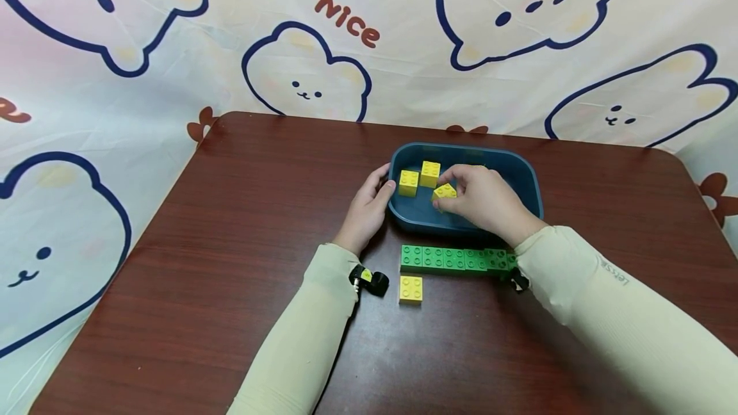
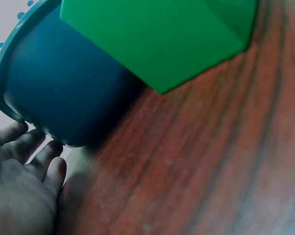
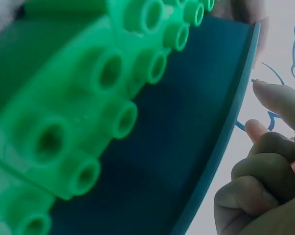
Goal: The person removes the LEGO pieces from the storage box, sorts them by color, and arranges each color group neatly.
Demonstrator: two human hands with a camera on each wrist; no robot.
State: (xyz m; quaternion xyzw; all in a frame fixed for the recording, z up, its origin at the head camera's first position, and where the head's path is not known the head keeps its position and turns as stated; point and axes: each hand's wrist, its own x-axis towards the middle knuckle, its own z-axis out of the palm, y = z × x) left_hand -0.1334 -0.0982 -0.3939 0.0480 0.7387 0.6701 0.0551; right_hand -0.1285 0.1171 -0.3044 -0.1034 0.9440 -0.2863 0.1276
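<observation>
At the left end of a blue plastic bin (image 1: pixel 473 226), my left hand (image 1: pixel 369 207) holds the wall, thumb at the rim. The left wrist view shows its fingertips (image 2: pixel 52 149) against the bin's outer side. Reaching over the bin's near rim, my right hand (image 1: pixel 487 197) pinches a yellow toy brick (image 1: pixel 444 191) between thumb and index finger. In the right wrist view the bin wall (image 3: pixel 186 122) hides that brick. Two more yellow bricks, one nearer the left wall (image 1: pixel 408 183) and another behind it (image 1: pixel 429 173), lie inside. The right hand mostly covers a further yellow piece.
A long row of green studded bricks (image 1: pixel 444 260) lies in front of the bin, its right end under my right wrist. Just in front of its left end sits a yellow brick (image 1: pixel 410 290). The brown table (image 1: pixel 277 210) meets a cartoon-printed cloth (image 1: pixel 403 69) behind.
</observation>
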